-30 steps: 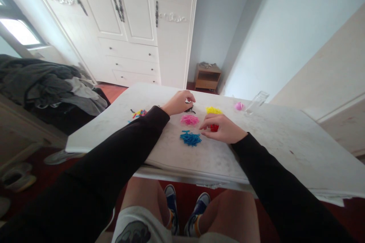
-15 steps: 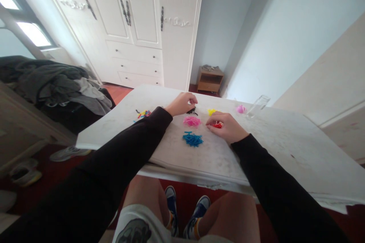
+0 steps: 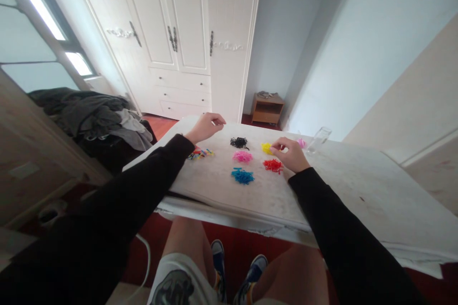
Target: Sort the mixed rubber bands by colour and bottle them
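Note:
Small piles of thin, band-like pieces lie on the white table (image 3: 222, 195): black (image 3: 239, 142), pink (image 3: 243, 156), blue (image 3: 242, 176), red (image 3: 273, 166) and yellow (image 3: 266, 148). My left hand (image 3: 206, 127) is above the table's far left part, its fingers curled together, beyond a mixed-colour pile (image 3: 202, 154) partly hidden by my wrist and sleeve. My right hand (image 3: 290, 153) has its thumb and fingertips pinched together at the right edge of the yellow pile. Whatever either hand holds is too small to make out.
A clear glass or plastic container (image 3: 319, 140) stands at the far right of the table, with a pink object (image 3: 301, 143) beside it, partly behind my right hand. Beyond are a white wardrobe (image 3: 186, 19) and a small wooden cabinet (image 3: 267, 108). Clothes (image 3: 96, 116) are heaped at left.
My left hand has moved left from the black pile, uncovering it. My right hand has shifted from over the red pile to the yellow one. The camera view has shifted slightly.

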